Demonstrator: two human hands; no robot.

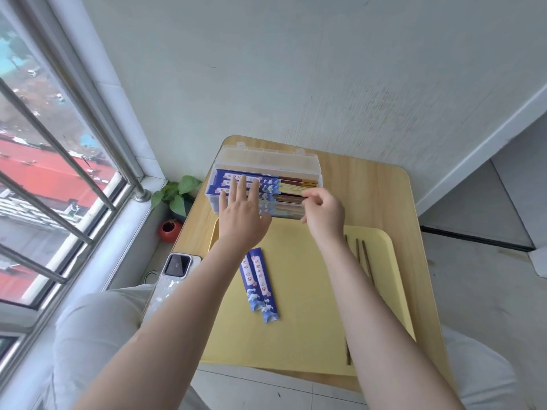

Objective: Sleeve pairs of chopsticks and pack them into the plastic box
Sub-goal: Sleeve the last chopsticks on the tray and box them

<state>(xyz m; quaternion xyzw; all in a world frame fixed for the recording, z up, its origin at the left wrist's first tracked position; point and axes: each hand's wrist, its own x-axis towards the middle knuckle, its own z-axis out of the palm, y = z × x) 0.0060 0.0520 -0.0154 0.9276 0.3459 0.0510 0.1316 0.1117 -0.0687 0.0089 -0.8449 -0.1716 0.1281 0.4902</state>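
From your head camera: your left hand (241, 214) lies flat with fingers spread on the sleeved chopsticks (245, 183) inside the plastic box (268, 159). Your right hand (322, 211) pinches their bare ends. Two empty sleeves (260, 284) and loose chopsticks (362, 258) rest on the yellow tray (310, 306).

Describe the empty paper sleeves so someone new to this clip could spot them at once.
Start at the pale yellow tray on the wooden table. On its left half, beside the left forearm, lie two blue sleeves side by side. Unlike those in the clear box, no chopsticks protrude from them.
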